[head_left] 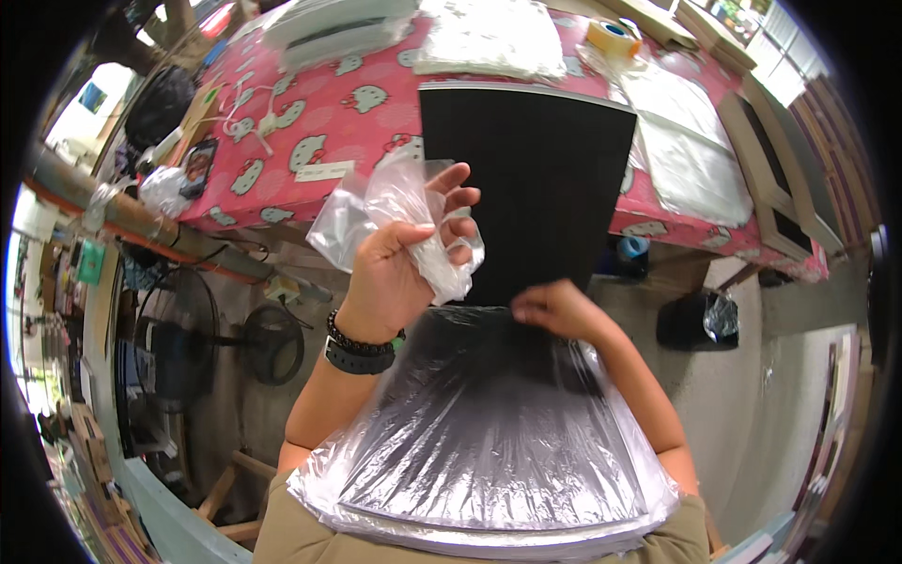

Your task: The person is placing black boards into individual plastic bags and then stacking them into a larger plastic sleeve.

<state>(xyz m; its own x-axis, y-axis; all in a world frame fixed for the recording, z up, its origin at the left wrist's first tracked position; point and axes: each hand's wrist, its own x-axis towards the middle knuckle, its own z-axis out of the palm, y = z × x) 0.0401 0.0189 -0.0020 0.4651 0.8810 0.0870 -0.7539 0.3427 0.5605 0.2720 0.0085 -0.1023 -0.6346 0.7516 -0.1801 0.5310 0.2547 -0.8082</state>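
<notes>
My left hand, raised, holds a crumpled clear plastic bag between thumb and fingers. A flat black panel leans across the table edge, its upper part bare. Below it, clear plastic wrap covers a dark flat surface that reaches down to my lap. Whether this is the same panel or another, I cannot tell. My right hand is at the panel's lower right, over the top of the wrapped part. Its fingers look curled but are smeared by motion.
A pink patterned tablecloth covers the table. Stacked plastic bags, more clear sleeves, a tape roll, a phone and a white cable lie on it. A fan stands at left, a black bin at right.
</notes>
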